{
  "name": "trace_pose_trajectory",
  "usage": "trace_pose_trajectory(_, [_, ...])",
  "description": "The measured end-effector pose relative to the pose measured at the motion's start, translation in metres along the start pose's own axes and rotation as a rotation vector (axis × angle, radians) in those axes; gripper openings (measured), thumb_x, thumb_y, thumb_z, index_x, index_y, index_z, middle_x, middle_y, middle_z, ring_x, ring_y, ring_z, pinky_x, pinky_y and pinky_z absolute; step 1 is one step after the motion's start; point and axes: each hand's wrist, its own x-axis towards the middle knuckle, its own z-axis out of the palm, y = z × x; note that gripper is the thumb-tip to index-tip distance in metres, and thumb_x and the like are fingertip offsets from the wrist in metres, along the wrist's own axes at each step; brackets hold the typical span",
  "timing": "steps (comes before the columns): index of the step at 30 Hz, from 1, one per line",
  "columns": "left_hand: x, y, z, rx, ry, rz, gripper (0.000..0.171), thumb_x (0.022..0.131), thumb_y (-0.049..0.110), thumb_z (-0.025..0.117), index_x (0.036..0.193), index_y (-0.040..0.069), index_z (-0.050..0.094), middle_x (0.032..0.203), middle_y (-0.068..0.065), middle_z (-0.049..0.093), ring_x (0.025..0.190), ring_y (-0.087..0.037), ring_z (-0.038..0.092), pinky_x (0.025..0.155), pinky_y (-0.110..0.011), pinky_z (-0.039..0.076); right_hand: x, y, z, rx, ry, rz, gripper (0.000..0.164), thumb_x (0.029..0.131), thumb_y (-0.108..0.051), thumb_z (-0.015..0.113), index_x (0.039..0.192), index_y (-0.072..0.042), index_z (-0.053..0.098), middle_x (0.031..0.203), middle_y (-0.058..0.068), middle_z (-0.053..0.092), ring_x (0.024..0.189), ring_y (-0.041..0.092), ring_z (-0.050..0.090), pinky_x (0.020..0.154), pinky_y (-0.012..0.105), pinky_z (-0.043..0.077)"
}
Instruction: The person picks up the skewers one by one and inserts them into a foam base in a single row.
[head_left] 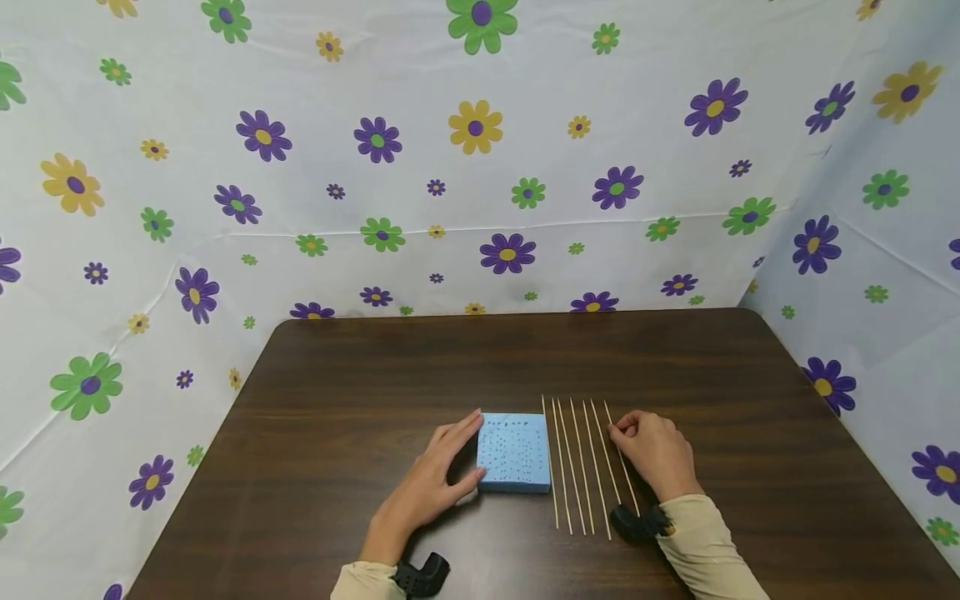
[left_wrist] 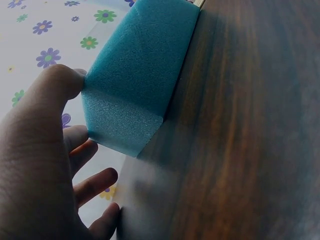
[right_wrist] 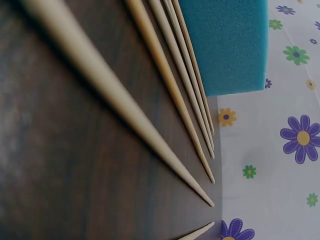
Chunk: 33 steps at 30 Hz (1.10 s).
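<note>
A light blue foam block (head_left: 513,450), its top dotted with small holes, lies flat on the table. My left hand (head_left: 431,483) rests against the block's left side, thumb at the near corner and fingers spread toward the far one. Several thin wooden skewers (head_left: 581,467) lie in a row right of the block, roughly side by side. My right hand (head_left: 656,450) is at the rightmost skewer (head_left: 627,473), thumb and curled fingers pinching it along its far half. In the right wrist view the pointed skewers (right_wrist: 172,85) show up close, while the hand itself is out of sight.
The dark wood table (head_left: 360,367) has rounded far corners. A white cloth (head_left: 420,275) printed with flowers hangs behind it and along both sides. Black wrist cameras (head_left: 423,575) sit on both wrists, the right one above the skewers' near ends.
</note>
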Motion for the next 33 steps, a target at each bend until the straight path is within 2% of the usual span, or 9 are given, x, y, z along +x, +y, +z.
trace_pose_trajectory(11, [0.000, -0.002, -0.003, 0.028, -0.001, 0.007, 0.075, 0.101, 0.043, 0.065, 0.166, 0.027, 0.030, 0.170, 0.002, 0.035, 0.144, -0.017, 0.043, 0.104, -0.058, 0.049, 0.001, -0.005, -0.002, -0.039, 0.021, -0.011, 0.019, 0.091, -0.024, 0.067, 0.084, -0.009, 0.076, 0.073, 0.004, 0.072, 0.059, 0.019, 0.061, 0.053, 0.041, 0.048])
trace_pose_trajectory(19, [-0.003, 0.002, 0.005, 0.003, -0.006, -0.007, 0.074, 0.102, 0.043, 0.064, 0.166, 0.030, 0.029, 0.171, 0.004, 0.033, 0.145, -0.016, 0.042, 0.103, -0.059, 0.050, -0.001, -0.003, -0.011, -0.084, -0.054, 0.007, 0.020, 0.092, -0.020, 0.065, 0.091, -0.004, 0.078, 0.077, 0.009, 0.074, 0.056, 0.019, 0.059, 0.053, 0.042, 0.050])
trace_pose_trajectory(23, [-0.007, 0.005, 0.011, -0.008, -0.009, -0.007, 0.073, 0.103, 0.042, 0.063, 0.166, 0.028, 0.030, 0.171, 0.003, 0.033, 0.143, -0.016, 0.043, 0.102, -0.057, 0.051, -0.004, -0.001, -0.016, -0.092, -0.095, 0.010, 0.020, 0.092, -0.018, 0.066, 0.092, -0.003, 0.078, 0.076, 0.007, 0.072, 0.056, 0.018, 0.056, 0.053, 0.039, 0.048])
trace_pose_trajectory(25, [-0.008, 0.005, 0.012, -0.009, -0.008, -0.012, 0.073, 0.103, 0.042, 0.064, 0.166, 0.028, 0.030, 0.171, 0.004, 0.033, 0.143, -0.015, 0.042, 0.103, -0.056, 0.051, -0.004, -0.001, -0.016, -0.098, -0.104, 0.019, 0.018, 0.090, -0.018, 0.065, 0.085, -0.005, 0.075, 0.072, 0.005, 0.068, 0.056, 0.018, 0.054, 0.052, 0.038, 0.045])
trace_pose_trajectory(28, [-0.006, 0.004, 0.011, -0.007, -0.005, -0.005, 0.073, 0.102, 0.041, 0.065, 0.166, 0.027, 0.031, 0.171, 0.004, 0.034, 0.144, -0.015, 0.043, 0.104, -0.056, 0.050, -0.003, -0.003, -0.016, -0.101, -0.104, 0.023, 0.016, 0.089, -0.018, 0.064, 0.080, -0.008, 0.073, 0.069, 0.002, 0.063, 0.057, 0.018, 0.051, 0.052, 0.036, 0.040])
trace_pose_trajectory(33, [-0.001, 0.001, 0.004, 0.029, 0.015, 0.019, 0.073, 0.102, 0.040, 0.065, 0.165, 0.026, 0.032, 0.170, 0.003, 0.036, 0.142, -0.016, 0.044, 0.103, -0.056, 0.050, 0.001, -0.008, -0.016, -0.089, -0.098, 0.004, 0.016, 0.089, -0.017, 0.063, 0.080, -0.008, 0.073, 0.068, 0.002, 0.062, 0.056, 0.018, 0.050, 0.052, 0.035, 0.039])
